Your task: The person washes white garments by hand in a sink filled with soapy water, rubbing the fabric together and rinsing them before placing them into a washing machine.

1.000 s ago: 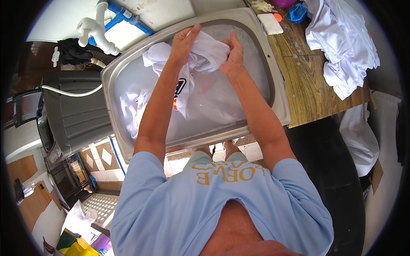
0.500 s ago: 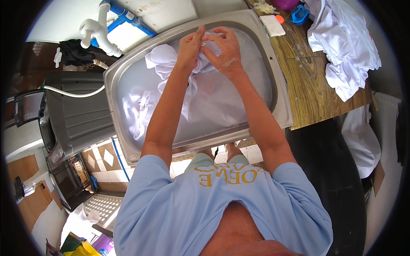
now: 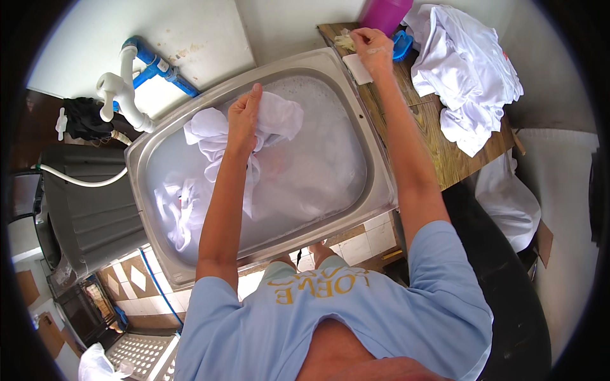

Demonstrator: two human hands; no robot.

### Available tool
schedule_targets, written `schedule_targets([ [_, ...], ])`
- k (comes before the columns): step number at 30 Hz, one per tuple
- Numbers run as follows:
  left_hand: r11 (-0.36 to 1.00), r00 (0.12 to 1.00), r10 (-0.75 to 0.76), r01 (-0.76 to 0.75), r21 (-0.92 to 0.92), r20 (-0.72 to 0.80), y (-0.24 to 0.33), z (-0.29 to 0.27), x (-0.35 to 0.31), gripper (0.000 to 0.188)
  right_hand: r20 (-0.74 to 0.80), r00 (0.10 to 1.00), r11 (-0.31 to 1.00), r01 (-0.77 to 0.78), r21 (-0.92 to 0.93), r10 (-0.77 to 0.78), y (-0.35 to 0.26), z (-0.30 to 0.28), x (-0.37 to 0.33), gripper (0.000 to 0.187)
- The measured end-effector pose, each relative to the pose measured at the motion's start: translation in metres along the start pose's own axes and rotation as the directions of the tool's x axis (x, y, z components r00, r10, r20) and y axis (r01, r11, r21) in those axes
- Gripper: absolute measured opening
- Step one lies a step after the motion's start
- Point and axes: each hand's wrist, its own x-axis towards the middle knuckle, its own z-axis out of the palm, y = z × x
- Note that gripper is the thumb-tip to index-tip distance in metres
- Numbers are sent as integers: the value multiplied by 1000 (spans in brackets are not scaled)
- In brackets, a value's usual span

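Observation:
Over the sink, my left hand (image 3: pixel 243 120) is closed on a wet white garment (image 3: pixel 279 116), one bunched part on each side of the fist. More of the white cloth trails into the cloudy water. My right hand (image 3: pixel 375 54) is at the far left of the wooden counter, its fingers drawn together. Whatever they grip, if anything, is hidden. Just beside it are a flat white rectangular block (image 3: pixel 358 69), a crumpled pale yellow wrapper or cloth (image 3: pixel 345 40) and a blue plastic brush or scoop (image 3: pixel 401 46).
The steel sink (image 3: pixel 375 159) holds soapy water and another white cloth (image 3: pixel 178 213). A white tap (image 3: pixel 114 95) stands on its left. White laundry (image 3: pixel 467 70) heaps on the wooden counter (image 3: pixel 416 120), near a purple container (image 3: pixel 386 14). A dark grey lidded machine (image 3: pixel 89 203) adjoins the sink.
My right hand has left the garment and moved right onto the counter. The small orange round thing there no longer shows. My left hand still grips the garment over the water.

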Motion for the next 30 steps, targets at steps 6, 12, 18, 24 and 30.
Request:
schedule_targets([
  [6,997,994,14,-22,73,106,-5,-11,0,31,-74,990,991,120,-54,-124,17,-9,4,21],
  [12,992,963,46,-75,104,264,35,1,-14,25,638,763,627,-450,636,-99,-96,16,-99,44],
  [18,997,980,40,-52,54,195,39,-22,-2,22,800,596,-97,-794,600,68,-90,44,-136,55],
  [24,782,930,325,-366,504,170,-6,18,-20,25,915,354,-546,-736,399,192,-105,81,-169,50],
  [30,183,792,491,-501,846,363,-62,18,0,27,850,512,-658,-684,314,-126,-102,102,-179,46],
])
